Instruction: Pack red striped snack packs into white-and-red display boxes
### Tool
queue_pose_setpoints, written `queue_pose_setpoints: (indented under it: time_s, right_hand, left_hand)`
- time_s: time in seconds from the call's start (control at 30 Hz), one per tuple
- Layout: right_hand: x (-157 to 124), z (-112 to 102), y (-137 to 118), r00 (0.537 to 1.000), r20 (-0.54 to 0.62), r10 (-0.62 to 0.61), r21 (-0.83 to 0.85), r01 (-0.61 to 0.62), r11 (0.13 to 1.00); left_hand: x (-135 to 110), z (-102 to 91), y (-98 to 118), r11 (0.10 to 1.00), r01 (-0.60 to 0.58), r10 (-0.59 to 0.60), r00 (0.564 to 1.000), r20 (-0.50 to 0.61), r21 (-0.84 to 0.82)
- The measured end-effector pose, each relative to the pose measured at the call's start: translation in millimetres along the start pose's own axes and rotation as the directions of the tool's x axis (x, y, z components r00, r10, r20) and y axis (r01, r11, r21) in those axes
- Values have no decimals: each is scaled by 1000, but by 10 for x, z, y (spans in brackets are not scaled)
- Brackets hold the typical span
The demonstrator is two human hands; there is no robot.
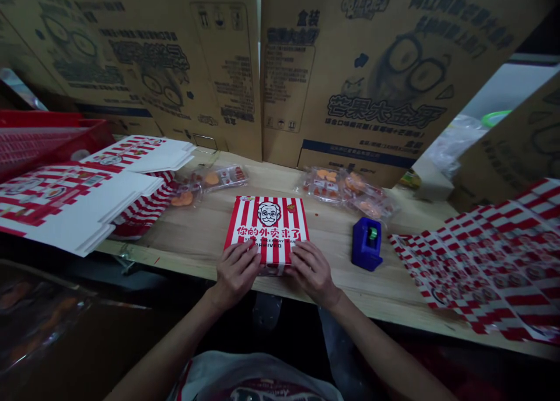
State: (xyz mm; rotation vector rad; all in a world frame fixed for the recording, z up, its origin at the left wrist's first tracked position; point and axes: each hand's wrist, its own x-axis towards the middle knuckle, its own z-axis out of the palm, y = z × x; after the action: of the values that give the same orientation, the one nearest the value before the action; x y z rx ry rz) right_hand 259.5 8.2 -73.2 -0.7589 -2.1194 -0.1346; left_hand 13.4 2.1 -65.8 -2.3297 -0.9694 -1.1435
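1. The left hand (238, 270) and right hand (312, 270) rest at the near corners of the striped box (268, 229), one at each. The fingers of both are bent onto it and appear to be grasping it; how firmly, I cannot tell.
2. The box lies flat at the near side of the bench (332, 238), straight in front of the person. It extends away from the fingers and between the hands; neither hand is nearer, as both touch it. It looks almost square, with no clear long axis. Its top panel covers the inside, so any contents are hidden.
3. Below the bench, at lower left, a clear bag (39, 325) holds orange-brown pieces, too dim to name.
4. Right of the box, apart from the right hand, stands a blue dispenser (366, 243) with a green roll in it. Striped sheets (494, 267) lie farther right.
5. Left, flat blanks (65, 206) lie in overlapping piles.
6. Beyond the box, clear packs (223, 178) with orange pieces inside lie to the left, and more packs lie to the right.
7. Behind the blanks is a red crate (94, 141); its contents are unclear.
8. Printed cartons (341, 69) stand upright at the back, their insides out of view.
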Motion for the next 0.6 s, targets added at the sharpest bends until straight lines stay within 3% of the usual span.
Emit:
queue_pose_setpoints:
  time_s: [0.23, 0.3, 0.47, 0.6]
  right_hand:
    - [5, 91, -12, 998, -68, 1, -10, -2, 1000]
    - [22, 108, -15, 997, -68, 21, 10, -20, 1000]
    - [104, 191, 44, 986, -114, 120, 67, -113, 991]
    - [194, 313, 223, 972, -152, 179, 128, -161, 979]
  left_hand:
    - [-47, -29, -7, 998, -43, 40, 996, 77, 40]
    - [-54, -14, -26, 998, -50, 48, 998, 50, 44]
    - [16, 156, -150, 998, -51, 53, 997, -53, 31]
    - [143, 310, -300, 999, -32, 32, 998, -46, 20]
